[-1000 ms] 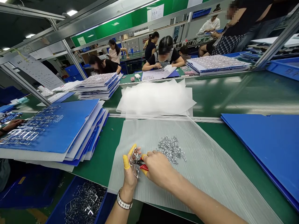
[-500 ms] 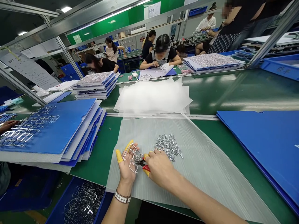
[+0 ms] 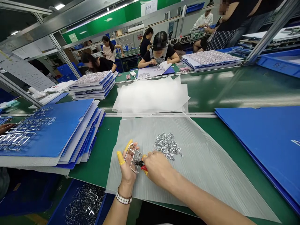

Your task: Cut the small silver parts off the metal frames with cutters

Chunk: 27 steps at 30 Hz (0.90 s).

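My left hand point(image 3: 128, 168), palm up with yellow finger cots on the thumb and a finger, holds a shiny metal sprue frame point(image 3: 132, 156) with small parts on it. My right hand point(image 3: 156, 165) grips red-handled nippers point(image 3: 143, 167), also with yellow cots on its fingers. The dark jaws of the nippers are at the right side of the frame; whether they are closed on a piece is too small to tell. Beyond my right hand, a pile of small silvery metal pieces point(image 3: 167, 145) lies on a translucent foam sheet point(image 3: 201, 168).
Stacked blue boards point(image 3: 70, 125) bearing metal frames stand on the left, where another person's hand point(image 3: 6, 127) shows. White foam sheets point(image 3: 152, 95) lie ahead. A blue board point(image 3: 262, 134) is at right. Below left, a blue bin point(image 3: 59, 204) holds metal frames. Several people work across the bench.
The nippers have shifted slightly along the frame with my right hand. My left hand keeps its hold. The whole view has shifted a little.
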Available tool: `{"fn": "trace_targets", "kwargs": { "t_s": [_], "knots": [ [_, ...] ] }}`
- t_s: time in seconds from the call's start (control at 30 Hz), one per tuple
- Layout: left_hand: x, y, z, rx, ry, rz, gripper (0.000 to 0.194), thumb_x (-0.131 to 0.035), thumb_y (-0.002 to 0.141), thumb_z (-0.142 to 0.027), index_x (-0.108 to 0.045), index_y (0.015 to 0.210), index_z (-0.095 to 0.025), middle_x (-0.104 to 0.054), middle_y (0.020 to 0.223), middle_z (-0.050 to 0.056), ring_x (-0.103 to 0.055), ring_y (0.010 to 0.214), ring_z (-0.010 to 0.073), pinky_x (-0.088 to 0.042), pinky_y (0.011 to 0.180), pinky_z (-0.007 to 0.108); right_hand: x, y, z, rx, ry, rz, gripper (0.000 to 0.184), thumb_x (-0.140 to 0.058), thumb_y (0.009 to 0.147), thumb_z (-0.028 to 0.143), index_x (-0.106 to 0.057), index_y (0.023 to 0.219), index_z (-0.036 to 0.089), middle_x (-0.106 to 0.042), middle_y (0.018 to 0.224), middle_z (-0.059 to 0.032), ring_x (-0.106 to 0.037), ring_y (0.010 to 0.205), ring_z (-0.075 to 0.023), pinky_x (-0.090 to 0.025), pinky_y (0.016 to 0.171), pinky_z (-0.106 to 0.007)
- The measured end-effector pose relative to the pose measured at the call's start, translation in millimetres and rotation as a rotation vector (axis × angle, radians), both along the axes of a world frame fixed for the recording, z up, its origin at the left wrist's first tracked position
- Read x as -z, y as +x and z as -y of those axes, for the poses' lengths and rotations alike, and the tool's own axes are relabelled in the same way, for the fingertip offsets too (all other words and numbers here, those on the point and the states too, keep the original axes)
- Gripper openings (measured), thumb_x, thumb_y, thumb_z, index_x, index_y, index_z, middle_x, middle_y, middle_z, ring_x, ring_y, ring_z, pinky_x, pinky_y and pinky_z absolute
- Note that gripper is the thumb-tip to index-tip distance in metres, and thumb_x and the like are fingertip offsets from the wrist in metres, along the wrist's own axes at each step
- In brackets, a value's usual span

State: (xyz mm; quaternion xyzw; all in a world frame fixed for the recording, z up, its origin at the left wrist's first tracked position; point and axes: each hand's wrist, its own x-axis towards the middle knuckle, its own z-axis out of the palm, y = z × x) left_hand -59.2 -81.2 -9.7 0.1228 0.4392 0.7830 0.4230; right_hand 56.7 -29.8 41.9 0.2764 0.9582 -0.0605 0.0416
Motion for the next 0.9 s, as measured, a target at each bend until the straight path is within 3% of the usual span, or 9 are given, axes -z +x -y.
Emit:
{"fn": "trace_targets", "kwargs": {
  "t_s": [0.33,0.57,0.9],
  "knots": [
    [-7.9,-2,2,0.017,0.004,0.084,0.071,-0.035,0.079,-0.071,-0.068,0.103,-0.012,-0.067,0.107,0.016,-0.063,0.096,0.0255,-0.044,0.092,0.036,-7.8,5,-14,0.124,0.028,-0.026,0.019,-0.060,0.080,0.031,-0.064,0.088,0.014,-0.064,0.086,-0.0125,-0.057,0.085,-0.0280,-0.040,0.071,-0.036],
    [-9.1,4,3,0.026,0.026,0.022,0.068,-0.034,0.081,-0.069,-0.069,0.103,-0.014,-0.067,0.106,0.014,-0.062,0.095,0.0250,-0.043,0.092,0.037,2.6,3,-18,0.130,0.041,-0.044,0.019,-0.060,0.079,0.029,-0.063,0.090,0.014,-0.064,0.086,-0.0118,-0.057,0.084,-0.0286,-0.039,0.070,-0.038],
    [-6.4,7,3,0.045,0.032,-0.103,0.068,-0.030,0.083,-0.067,-0.065,0.110,-0.016,-0.066,0.108,0.013,-0.061,0.097,0.0240,-0.043,0.092,0.037,2.2,5,-20,0.124,0.054,-0.060,0.020,-0.063,0.077,0.032,-0.064,0.087,0.015,-0.064,0.082,-0.0107,-0.059,0.082,-0.0287,-0.041,0.069,-0.037]
  ]
}}
